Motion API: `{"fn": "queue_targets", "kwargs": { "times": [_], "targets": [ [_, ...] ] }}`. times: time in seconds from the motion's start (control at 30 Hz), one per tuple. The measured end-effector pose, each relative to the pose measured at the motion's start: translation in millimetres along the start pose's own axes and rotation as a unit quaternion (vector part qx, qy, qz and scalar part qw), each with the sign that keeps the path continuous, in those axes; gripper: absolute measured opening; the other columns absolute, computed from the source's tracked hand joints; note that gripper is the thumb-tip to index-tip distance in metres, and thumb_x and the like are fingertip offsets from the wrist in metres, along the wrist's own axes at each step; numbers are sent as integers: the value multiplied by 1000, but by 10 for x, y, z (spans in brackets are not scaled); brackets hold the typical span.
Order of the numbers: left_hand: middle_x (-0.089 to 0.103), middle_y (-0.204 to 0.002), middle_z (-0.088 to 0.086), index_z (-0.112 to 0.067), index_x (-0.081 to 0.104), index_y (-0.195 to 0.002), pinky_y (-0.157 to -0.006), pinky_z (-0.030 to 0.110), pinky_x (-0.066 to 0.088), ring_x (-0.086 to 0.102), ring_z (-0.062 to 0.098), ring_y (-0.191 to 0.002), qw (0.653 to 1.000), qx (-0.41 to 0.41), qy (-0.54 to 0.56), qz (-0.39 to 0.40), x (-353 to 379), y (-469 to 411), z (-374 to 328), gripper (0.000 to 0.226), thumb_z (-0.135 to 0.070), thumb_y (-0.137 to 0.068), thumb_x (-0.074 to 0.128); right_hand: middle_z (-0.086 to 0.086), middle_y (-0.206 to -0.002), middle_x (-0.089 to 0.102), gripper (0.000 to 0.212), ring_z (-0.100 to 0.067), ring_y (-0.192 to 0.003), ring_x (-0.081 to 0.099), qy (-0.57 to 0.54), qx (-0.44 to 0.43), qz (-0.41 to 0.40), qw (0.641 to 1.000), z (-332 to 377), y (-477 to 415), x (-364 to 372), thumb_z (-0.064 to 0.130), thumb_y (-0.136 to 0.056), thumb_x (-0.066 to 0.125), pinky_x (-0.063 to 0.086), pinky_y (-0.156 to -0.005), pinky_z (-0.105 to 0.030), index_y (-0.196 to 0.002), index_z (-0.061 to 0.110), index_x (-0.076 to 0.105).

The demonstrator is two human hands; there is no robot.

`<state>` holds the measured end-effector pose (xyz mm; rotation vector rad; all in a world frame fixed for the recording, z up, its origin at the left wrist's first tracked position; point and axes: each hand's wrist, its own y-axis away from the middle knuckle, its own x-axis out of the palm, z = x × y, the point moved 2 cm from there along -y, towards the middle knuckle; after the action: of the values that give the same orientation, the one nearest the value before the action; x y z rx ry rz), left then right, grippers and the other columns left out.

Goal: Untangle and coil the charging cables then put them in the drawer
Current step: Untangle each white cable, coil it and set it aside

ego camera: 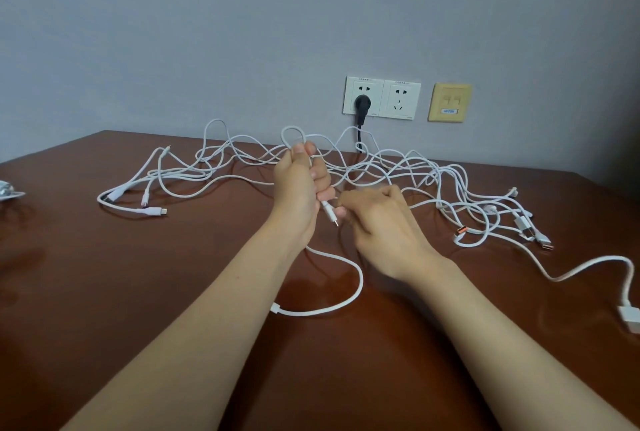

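Pretty soft, even light here, we see only faint shadows. The glossy table [138,292] throws dull glare near its middle, its far edge bows, and the right hand [381,226] looks smeared.

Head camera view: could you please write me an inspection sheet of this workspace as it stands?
Surface: brown wooden table, glossy.
Job's things: white charging cables tangled across the table; drawer not in view.
Clutter: pale object at the left edge, cut off.
Grippers: left hand grips one cable, connector hanging below; right hand curled beside it, grip unclear.
Cables: black power cord plugged into the left wall socket.
Surroundings: grey wall, beige data plate.
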<state>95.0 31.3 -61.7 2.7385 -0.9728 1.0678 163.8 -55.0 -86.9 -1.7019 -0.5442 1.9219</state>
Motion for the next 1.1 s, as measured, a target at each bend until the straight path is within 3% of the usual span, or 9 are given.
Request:
{"fn": "queue_targets", "kwargs": {
  "times": [0.17, 0.3, 0.4, 0.53, 0.67, 0.77, 0.83, 0.93, 1.1],
  "targets": [
    [24, -36, -10, -14, 35, -73, -30, 11, 15, 16, 1, -27, 999, -28, 26, -5, -39, -24, -15, 36, -20, -105, 17, 11, -64, 45, 18, -7, -63, 33, -15, -3, -35, 999, 5, -13, -38, 18, -88, 40, 21, -72, -29, -72, 27, 43],
    [23, -35, -10, -15, 35, -73, -29, 10, 15, 15, 1, -27, 999, -40, 11, 0, -39, -23, -6, 36, -15, -104, 17, 20, -57, 40, 19, -9, -74, 44, -34, -15, -48, 998, -23, -13, -36, 16, -87, 47, 31, -72, -36, -71, 19, 56],
    [21, -37, -11, -16, 34, -72, -29, 9, 12, 13, 1, -28, 997, -42, -59, 3, -41, -22, -9, 36, -17, -104, 19, 11, -65, 57, 23, -13, -71, 54, -16, -48, -38, 998, -3, -16, -5, 22, -88, 45, 39, -73, -40, -71, 16, 59],
    [20, -38, -11, -16, 34, -71, -28, 8, 11, 12, 1, -27, 996, -49, -78, 18, -23, -21, -41, 36, -17, -103, 18, 5, -58, 51, 32, -15, -58, 47, -103, 37, -27, 994, -8, -37, -24, 44, -85, 47, 35, -67, -28, -63, 20, 48],
    [22, -36, -12, -18, 34, -70, -27, 9, 10, 14, 0, -26, 998, -50, -39, 5, -60, -50, -106, 37, -18, -103, 17, -5, -55, 52, 46, -18, -56, 50, -140, 96, 40, 985, -139, 9, -4, 56, -80, 48, 36, -60, -27, -57, 17, 45],
    [21, -35, -12, -19, 32, -69, -26, 10, 9, 14, 0, -25, 999, -39, 15, -15, -152, -123, -200, 38, -18, -103, 15, -2, -58, 47, 49, -21, -61, 48, -90, 89, 81, 989, -192, 30, -22, 53, -86, 47, 33, -62, -31, -64, 9, 49],
    [21, -36, -11, -20, 33, -68, -26, 11, 10, 14, 0, -26, 999, -27, 32, -29, -205, -171, -232, 39, -17, -103, 15, 3, -50, 43, 40, -12, -50, 44, -125, 119, 85, 981, -239, 44, -74, 41, -92, 51, 32, -55, -28, -66, 11, 49],
    [21, -35, -12, -18, 34, -70, -28, 10, 12, 14, 1, -27, 997, 6, -28, -68, -241, -203, -208, 38, -16, -103, 16, 8, -42, 41, 40, -8, -43, 44, -159, 139, 77, 974, -248, 39, -130, 35, -94, 50, 27, -47, -20, -60, 17, 40],
    [31, -45, -1, -17, 39, -67, -37, 14, 21, 28, 9, -32, 966, 28, -245, -74, -177, -185, -57, 35, -5, -98, 26, 2, -54, 40, 38, -14, -59, 38, -162, 135, -1, 978, -199, -56, -171, 39, -92, 52, 35, -63, -34, -65, 11, 50]
  ]
}}
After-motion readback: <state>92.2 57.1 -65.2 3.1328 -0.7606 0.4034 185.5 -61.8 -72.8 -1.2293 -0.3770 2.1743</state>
